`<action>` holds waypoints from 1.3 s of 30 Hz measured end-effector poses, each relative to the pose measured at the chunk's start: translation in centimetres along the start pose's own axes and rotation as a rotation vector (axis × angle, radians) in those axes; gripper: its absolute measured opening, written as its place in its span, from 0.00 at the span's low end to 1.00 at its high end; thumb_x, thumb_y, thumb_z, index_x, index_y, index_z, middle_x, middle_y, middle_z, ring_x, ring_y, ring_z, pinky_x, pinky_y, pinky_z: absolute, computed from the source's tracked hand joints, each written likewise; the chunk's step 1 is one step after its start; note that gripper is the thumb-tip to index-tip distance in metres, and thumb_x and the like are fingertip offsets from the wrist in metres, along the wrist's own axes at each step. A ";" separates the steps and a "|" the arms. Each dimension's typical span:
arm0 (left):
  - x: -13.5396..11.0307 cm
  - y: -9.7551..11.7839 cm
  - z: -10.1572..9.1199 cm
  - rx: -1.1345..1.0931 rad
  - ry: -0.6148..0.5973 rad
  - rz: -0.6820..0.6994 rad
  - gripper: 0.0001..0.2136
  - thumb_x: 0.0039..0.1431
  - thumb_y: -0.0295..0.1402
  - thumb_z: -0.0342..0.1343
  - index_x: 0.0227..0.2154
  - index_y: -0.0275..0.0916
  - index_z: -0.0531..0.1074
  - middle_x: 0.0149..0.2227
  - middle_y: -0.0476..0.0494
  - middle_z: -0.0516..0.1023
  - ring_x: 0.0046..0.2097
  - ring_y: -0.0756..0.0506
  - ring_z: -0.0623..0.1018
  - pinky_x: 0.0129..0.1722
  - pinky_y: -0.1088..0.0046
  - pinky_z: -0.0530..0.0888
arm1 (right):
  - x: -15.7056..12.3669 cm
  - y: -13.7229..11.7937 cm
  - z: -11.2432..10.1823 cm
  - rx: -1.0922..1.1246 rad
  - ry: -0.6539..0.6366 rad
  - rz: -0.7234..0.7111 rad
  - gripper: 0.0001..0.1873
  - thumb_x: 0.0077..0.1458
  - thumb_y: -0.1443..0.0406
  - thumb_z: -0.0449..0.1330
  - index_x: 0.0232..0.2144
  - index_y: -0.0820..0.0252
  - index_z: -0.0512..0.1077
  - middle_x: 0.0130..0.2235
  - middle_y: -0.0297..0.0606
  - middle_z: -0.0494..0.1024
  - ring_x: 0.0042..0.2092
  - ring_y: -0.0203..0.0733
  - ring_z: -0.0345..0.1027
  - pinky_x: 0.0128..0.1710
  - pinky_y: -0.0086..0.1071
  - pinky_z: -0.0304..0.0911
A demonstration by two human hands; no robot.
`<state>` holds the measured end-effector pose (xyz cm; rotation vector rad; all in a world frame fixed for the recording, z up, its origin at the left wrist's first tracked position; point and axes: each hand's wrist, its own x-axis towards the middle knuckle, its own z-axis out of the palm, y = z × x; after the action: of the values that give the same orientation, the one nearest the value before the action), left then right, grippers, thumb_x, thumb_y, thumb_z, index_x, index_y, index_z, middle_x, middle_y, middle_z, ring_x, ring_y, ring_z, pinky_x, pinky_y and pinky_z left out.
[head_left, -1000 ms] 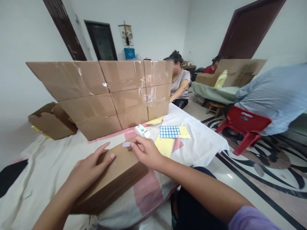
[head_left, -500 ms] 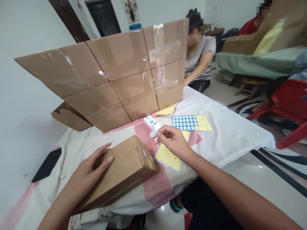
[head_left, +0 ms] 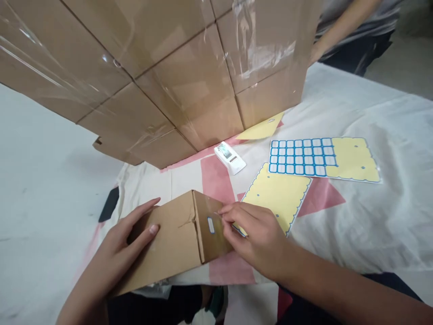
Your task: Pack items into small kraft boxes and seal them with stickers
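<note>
Left hand [head_left: 130, 241] lies spread over the box [head_left: 174, 232] at the near edge of the cloth [head_left: 181, 180], likely steadying it; right hand [head_left: 259, 234] pinches a strip [head_left: 217, 214], mostly hidden, against the end face, right beside the label [head_left: 211, 225]

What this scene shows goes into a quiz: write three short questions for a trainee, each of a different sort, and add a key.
1. True or false: the left hand rests on the cardboard box, while the fingertips of the right hand are at its end face.

2. Which thing lies partly over the yellow sheet nearest the right hand?
A) the white device
B) the sheet with a grid of labels
C) the cardboard box

3. Fill in: the small label on the end face of the box has a ____ border.

Key: 1 true; 2 B; 3 blue.
</note>
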<state>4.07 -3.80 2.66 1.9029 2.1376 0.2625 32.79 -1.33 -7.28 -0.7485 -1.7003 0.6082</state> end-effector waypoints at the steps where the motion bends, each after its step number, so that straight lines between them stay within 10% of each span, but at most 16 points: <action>1: 0.0 0.0 0.0 0.012 -0.001 0.003 0.30 0.59 0.58 0.51 0.61 0.52 0.68 0.65 0.48 0.70 0.64 0.34 0.71 0.60 0.56 0.72 | -0.2 -0.3 0.1 -0.013 0.014 -0.030 0.09 0.59 0.77 0.56 0.32 0.60 0.69 0.36 0.39 0.81 0.40 0.39 0.77 0.40 0.32 0.71; 39: -0.3 0.2 0.0 0.037 0.017 0.004 0.29 0.61 0.57 0.50 0.61 0.51 0.68 0.64 0.48 0.72 0.62 0.34 0.72 0.59 0.56 0.72 | -1.0 -2.3 1.3 -0.035 0.047 -0.077 0.08 0.62 0.74 0.57 0.38 0.57 0.69 0.40 0.41 0.83 0.43 0.40 0.80 0.41 0.33 0.77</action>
<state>4.23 -4.08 2.75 1.9325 2.1637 0.2425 31.30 -3.59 -6.54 -0.7127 -1.6919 0.5051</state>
